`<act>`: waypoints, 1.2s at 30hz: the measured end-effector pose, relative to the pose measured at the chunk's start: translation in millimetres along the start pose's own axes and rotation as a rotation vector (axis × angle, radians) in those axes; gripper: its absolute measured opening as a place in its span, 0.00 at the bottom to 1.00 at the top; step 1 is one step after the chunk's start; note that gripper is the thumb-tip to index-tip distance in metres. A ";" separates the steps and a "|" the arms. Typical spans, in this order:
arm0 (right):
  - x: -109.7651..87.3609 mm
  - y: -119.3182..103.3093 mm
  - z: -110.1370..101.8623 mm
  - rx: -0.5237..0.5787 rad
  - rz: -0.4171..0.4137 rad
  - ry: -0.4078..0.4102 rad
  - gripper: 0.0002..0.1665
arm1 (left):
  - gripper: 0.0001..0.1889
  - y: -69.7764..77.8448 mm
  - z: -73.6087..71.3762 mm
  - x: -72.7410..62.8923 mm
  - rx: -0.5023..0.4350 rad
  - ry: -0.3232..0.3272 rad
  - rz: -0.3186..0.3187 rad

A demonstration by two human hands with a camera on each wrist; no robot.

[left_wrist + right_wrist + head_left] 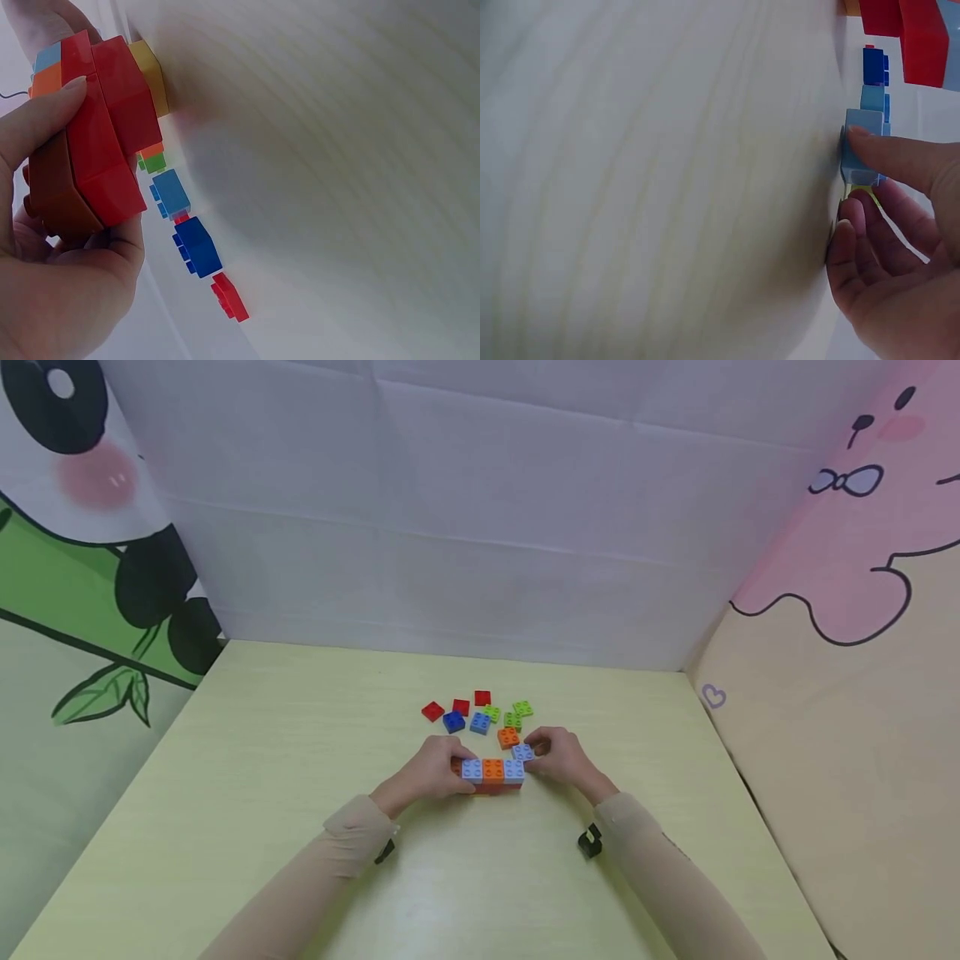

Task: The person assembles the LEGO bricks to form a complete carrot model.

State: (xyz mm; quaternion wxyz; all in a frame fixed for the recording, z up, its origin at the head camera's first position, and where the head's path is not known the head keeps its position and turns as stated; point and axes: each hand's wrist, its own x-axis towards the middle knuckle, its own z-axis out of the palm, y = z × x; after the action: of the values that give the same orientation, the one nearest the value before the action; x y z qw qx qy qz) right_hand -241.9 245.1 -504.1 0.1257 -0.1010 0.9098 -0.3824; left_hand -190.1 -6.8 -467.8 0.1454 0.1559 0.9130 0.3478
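Observation:
My left hand [437,768] grips the left end of a block of joined toy building bricks [492,771]. Light blue and orange bricks form its top row, with red bricks below. In the left wrist view, my thumb presses a red brick [101,150], and a brown brick [60,187] sits at the near end. A yellow brick [150,75] shows at the block's underside. Just right of the block, my right hand [558,756] pinches a loose light blue brick [863,146] low at the table, its thumb on the near face; the fingers behind are partly hidden.
Beyond the hands lie loose bricks: an orange one [508,737], a blue one [453,721], a light blue one [480,722], several red [432,711] and several green [522,707]. A white cloth wall [450,568] rises behind the table [315,718].

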 end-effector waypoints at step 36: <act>-28.3 -36.5 -34.5 0.116 -0.132 0.037 0.23 | 0.21 6.3 -0.7 -1.7 -0.002 0.006 -0.007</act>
State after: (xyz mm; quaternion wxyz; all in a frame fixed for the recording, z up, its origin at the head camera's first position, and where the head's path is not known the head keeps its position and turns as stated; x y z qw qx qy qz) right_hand -222.4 251.1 -450.1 0.0891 -0.1463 0.8797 -0.4436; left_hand -187.7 -3.4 -462.8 0.1438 0.1514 0.9136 0.3488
